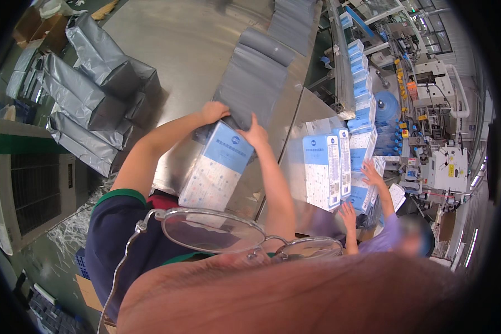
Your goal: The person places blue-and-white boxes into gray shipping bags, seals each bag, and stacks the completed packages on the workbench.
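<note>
A blue-and-white soft pack (214,172) with small printed spots, its kind unclear, lies before me on the metal table. Its far end meets a flat grey plastic bag (245,92), and grey film shows at both sides of that end. My left hand (214,113) has its fingers curled closed on the bag's edge at the pack's far left corner. At the far right corner, my right hand (254,133) pinches the grey film, thumb toward the pack and index finger pointing away. Some fingertips are hidden.
Filled grey bags (100,89) are piled at the left. More grey bags (292,25) lie farther up the metal table (167,33). Two similar packs (325,170) stand at the right, near a co-worker's hands (373,175) and a row of packs (362,94) by machinery.
</note>
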Available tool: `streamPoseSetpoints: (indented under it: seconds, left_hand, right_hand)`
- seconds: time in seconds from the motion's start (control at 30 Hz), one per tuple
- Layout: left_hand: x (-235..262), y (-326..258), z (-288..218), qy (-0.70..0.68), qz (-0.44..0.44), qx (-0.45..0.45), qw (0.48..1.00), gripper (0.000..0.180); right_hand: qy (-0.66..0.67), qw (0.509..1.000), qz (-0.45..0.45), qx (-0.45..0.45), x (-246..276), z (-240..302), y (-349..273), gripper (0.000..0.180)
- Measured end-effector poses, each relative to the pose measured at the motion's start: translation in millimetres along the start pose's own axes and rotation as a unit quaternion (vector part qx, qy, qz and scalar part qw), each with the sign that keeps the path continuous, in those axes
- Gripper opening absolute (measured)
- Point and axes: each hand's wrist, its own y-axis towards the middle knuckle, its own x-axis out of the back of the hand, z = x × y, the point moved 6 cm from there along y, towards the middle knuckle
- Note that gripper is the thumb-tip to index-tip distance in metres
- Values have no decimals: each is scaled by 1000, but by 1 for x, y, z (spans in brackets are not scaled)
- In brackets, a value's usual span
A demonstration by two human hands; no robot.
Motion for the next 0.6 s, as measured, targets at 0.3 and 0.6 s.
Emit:
streamPoseSetpoints:
  seconds: [0.3,0.6]
  left_hand:
    - [37,-73,-27,-42,-289,-6,956,8]
    - [-29,-190,-36,-69,198,149,966,16]
  right_hand:
    - [121,845,-520,37,-17,-25,-66,38]
    - [82,991,78,74,-120,-45,-137,24]
